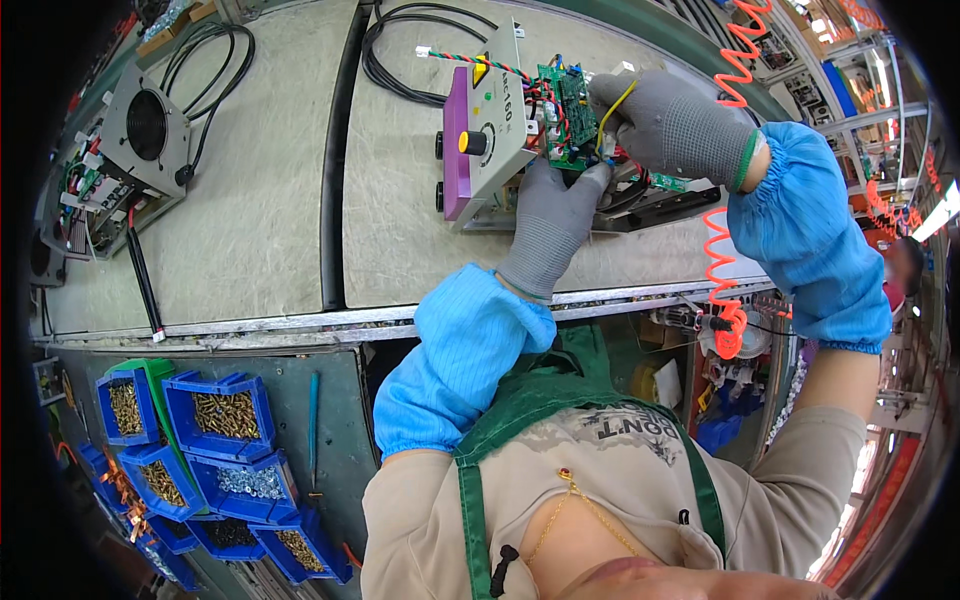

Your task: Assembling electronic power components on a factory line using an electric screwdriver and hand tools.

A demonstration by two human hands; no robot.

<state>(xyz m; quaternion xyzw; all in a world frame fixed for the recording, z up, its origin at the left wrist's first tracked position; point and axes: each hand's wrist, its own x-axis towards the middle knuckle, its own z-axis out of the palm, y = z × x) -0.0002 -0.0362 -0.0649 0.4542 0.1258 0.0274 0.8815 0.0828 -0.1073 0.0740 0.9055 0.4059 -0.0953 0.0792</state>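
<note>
Head view: green board stands in the open machine on the bench. Left hand at board's near edge, right hand by yellow wire; can't tell whether fingers clamp. Best: brace board, avoid pinching wire.

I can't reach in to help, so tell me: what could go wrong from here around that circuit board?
The yellow wire beside the right hand could snag or get pinched. The green circuit board, with the left hand at its lower end, might flex if pressed. The twisted cable sticking out past the purple panel could catch.
</note>
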